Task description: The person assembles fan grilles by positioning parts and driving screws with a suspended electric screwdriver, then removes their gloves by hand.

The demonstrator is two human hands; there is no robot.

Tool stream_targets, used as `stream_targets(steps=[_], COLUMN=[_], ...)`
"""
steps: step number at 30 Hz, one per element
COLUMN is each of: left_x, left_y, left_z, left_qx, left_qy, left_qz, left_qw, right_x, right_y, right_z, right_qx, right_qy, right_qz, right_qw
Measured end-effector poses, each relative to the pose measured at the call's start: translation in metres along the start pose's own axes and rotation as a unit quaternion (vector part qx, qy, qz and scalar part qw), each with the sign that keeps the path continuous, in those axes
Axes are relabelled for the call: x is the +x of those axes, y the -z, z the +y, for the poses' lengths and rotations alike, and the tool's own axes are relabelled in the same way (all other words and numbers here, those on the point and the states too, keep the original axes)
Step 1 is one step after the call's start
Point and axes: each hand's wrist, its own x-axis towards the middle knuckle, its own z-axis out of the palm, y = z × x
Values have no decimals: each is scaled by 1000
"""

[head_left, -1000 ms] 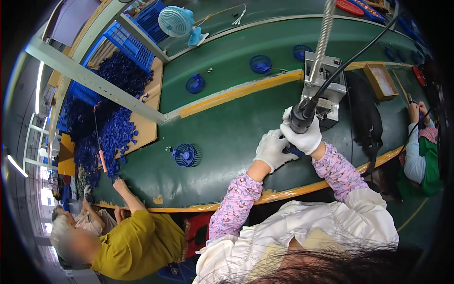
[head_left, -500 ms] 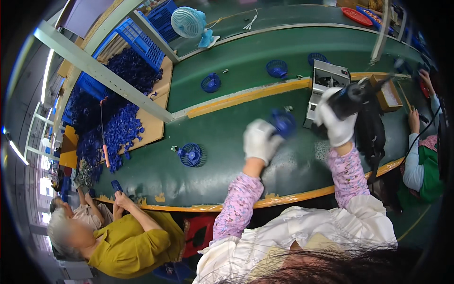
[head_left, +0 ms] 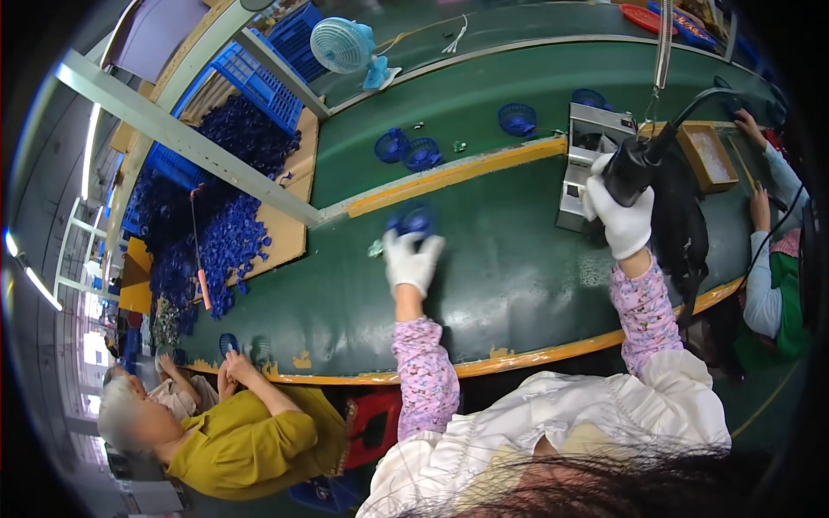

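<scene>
White-gloved, my left hand [head_left: 412,262] reaches over the green work surface. Its fingers are at the near edge of a blue cage-shaped fan guard [head_left: 414,217], which is smeared by motion; the grip is partly hidden. A small green-and-white part [head_left: 376,249] lies just left of these fingers. My right hand [head_left: 623,216], also gloved, is wrapped round a black electric screwdriver [head_left: 629,175] with a thick cord. The tool's tip is hidden. Close to its left stands a silver metal box [head_left: 574,177].
Several blue fan guards [head_left: 517,120] sit on the far strip, beyond a yellow-edged divider [head_left: 458,177]. A spring [head_left: 663,47] hangs above the tool; a cardboard box [head_left: 708,155] is right of it. Blue parts [head_left: 229,233] are heaped left. Co-workers [head_left: 250,432] sit at both sides.
My left hand has moved left to another fan guard, which has shifted right and away from me. One more guard is on the far strip. The screwdriver has swung more upright.
</scene>
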Motion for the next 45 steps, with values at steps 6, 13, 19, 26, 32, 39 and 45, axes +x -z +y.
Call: stream_targets(steps=[6, 13, 19, 26, 32, 39, 45], left_x=[-42, -60, -60, -59, -61, -61, -62], left_y=[-38, -44, -44, -44, -44, -44, -43], left_z=[90, 101, 101, 101, 97, 101, 99], left_qx=[-101, -76, -70, -56, -61, -51, -56], left_qy=[-315, -329, -326, -326, -329, -316, -313], left_qz=[-211, -235, -245, -255, -239, -254, -252], left_qw=[920, 911, 910, 909, 911, 913, 914], right_x=[-16, -22, -25, -22, 0, 24, -3], right_y=[-16, -10, -7, -10, -9, 12, -9], right_z=[-2, 44, 55, 50, 2, 9, 5], right_qx=[51, -29, -33, -43, -46, -95, -65], right_qy=[-6, 5, -54, -44, 49, 101, 75], right_qz=[0, 1, -33, -101, 33, 68, 16], right_qw=[999, 1000, 997, 993, 997, 988, 995])
